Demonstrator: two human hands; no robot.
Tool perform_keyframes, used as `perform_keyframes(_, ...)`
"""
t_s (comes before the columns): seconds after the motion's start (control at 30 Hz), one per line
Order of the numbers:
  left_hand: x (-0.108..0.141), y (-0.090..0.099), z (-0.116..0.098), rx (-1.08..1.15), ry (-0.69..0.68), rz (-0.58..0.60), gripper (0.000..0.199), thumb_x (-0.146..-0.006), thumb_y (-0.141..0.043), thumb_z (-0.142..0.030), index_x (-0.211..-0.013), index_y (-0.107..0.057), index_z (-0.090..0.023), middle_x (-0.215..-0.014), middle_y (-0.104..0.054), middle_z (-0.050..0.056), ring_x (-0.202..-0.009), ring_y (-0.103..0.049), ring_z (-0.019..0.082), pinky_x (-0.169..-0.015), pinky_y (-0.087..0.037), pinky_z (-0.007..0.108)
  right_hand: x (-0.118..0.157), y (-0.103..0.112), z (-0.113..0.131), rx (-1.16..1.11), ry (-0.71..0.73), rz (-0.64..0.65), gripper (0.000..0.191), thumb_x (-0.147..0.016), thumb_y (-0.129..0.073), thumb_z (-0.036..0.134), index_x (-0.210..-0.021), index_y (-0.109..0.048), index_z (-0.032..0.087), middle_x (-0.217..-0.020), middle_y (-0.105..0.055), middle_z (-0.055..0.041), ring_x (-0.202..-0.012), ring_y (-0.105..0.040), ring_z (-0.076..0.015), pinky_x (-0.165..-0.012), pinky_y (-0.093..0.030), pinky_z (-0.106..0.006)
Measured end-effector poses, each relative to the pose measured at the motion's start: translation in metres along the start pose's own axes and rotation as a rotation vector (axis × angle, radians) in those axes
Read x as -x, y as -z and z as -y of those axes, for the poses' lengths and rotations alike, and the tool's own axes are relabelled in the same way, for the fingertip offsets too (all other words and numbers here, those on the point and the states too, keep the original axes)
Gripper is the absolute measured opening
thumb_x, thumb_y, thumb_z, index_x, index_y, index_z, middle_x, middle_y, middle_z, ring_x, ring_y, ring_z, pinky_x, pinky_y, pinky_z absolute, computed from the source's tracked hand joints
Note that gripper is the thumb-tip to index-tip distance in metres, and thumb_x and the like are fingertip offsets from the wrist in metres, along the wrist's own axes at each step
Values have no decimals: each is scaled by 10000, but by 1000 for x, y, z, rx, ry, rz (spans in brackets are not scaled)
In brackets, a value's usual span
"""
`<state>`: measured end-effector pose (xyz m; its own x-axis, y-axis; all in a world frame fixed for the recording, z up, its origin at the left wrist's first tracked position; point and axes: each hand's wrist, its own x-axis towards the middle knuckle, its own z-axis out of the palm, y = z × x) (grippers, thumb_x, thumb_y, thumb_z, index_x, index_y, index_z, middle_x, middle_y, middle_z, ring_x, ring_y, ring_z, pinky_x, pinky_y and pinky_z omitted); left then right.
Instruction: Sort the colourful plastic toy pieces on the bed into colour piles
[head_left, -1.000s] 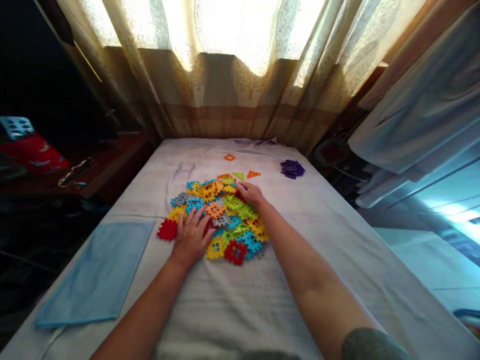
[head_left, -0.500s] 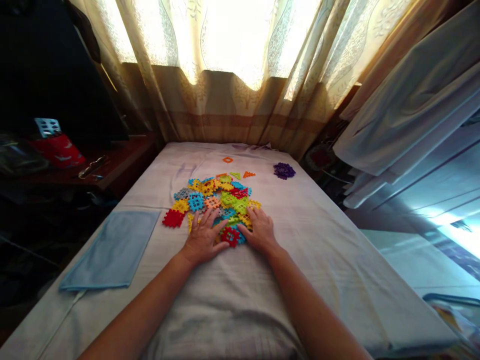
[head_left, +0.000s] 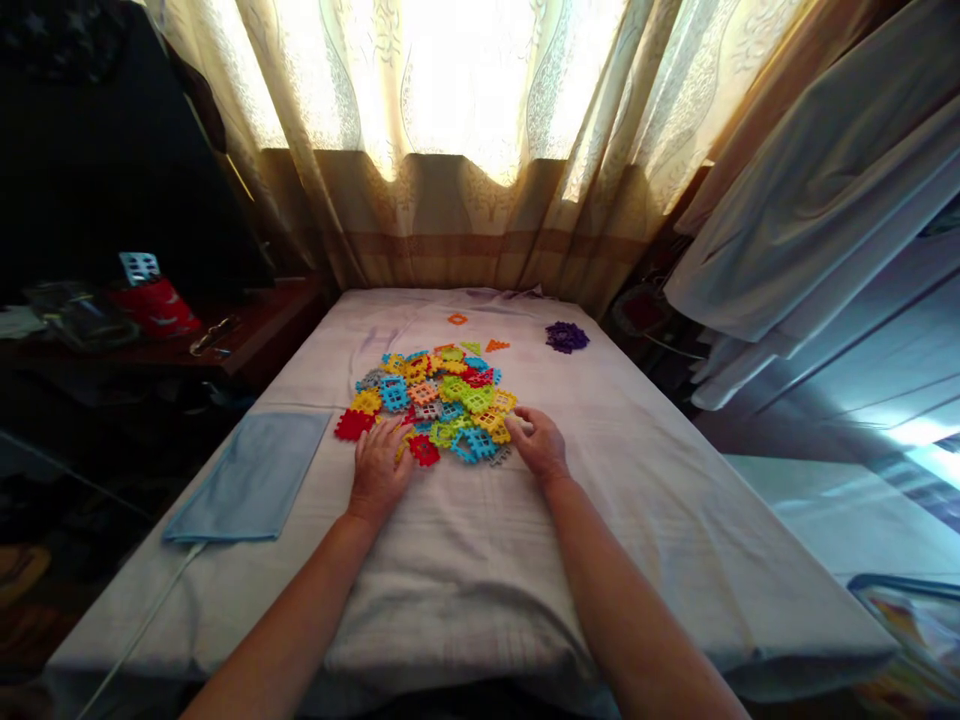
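Observation:
A heap of colourful plastic interlocking tiles (head_left: 427, 393) with notched edges lies on the white-covered table. My left hand (head_left: 381, 468) rests at the heap's near left edge, fingers stretched out over a few tiles, close to a solid red tile (head_left: 354, 425) and a red cut-out tile (head_left: 424, 450). At the right edge is my right hand (head_left: 544, 447), thumb and forefinger apart, beside yellow tiles (head_left: 495, 425); I see nothing held in it. A blue tile (head_left: 472, 444) lies between the two hands. Tiles under my left fingers are partly hidden.
A purple pile of pieces (head_left: 567, 338) sits at the back right. Loose orange (head_left: 457, 319) and green (head_left: 471, 348) pieces lie behind the heap. On the left is a blue cloth-like pad (head_left: 251, 480) with a cord. Curtains (head_left: 450, 220) hang beyond the table (head_left: 465, 590).
My hands have moved apart, left hand to the left and right hand to the right. Tiles at the heap's near side have shifted and more of them show. The view has moved slightly.

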<state>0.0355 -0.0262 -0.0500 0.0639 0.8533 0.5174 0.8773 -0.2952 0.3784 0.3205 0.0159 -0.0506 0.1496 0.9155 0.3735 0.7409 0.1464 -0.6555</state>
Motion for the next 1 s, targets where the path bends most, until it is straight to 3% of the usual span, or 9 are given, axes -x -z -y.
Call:
perform_keyframes(0.13,-1,-1,12,131,76,-50,368,-878,-452,-275,-1169,-660,-193,-1256,-677,116,-1203,-609,262,-1069,-453,488,4,-7,15,106,172,46,388,-799,-663,438,-1104,-688,200,-1144,-715,-119,-1073,-635,-278,-968,-464,-433)
perform_keyframes(0.37,-2,-2,16,191,67,-59,348,-867,-485,-279,-1152,-668,-198,-1236,-687,94,-1187,-621,241,-1060,-482,438,4,-12,19,85,192,38,345,-802,-652,381,-1102,-687,215,-1137,-715,-106,-1081,-629,-270,-973,-456,-425)
perform_keyframes(0.6,-3,-1,15,212,70,-64,345,-872,-492,-319,-1133,-676,-189,-1234,-690,100,-1187,-624,238,-1076,-472,419,-10,7,-11,-1,27,-103,405,-779,-599,400,-1113,-670,182,-1133,-711,-124,-1068,-638,-271,-993,-471,-429)
perform_keyframes(0.83,-3,1,14,240,91,-61,336,-873,-484,-322,-1125,-673,-203,-1234,-690,84,-1181,-626,230,-1073,-472,419,-23,32,-49,227,-340,-207,491,-750,-627,424,-1161,-662,157,-1134,-700,-162,-1072,-623,-324,-937,-482,-477)
perform_keyframes(1.0,-3,2,15,268,121,-70,336,-873,-490,-336,-1124,-672,-207,-1238,-689,78,-1186,-624,226,-1077,-470,415,-18,29,-55,369,-329,-213,374,-756,-631,371,-1092,-704,224,-1043,-714,-136,-1041,-619,-330,-902,-478,-500)
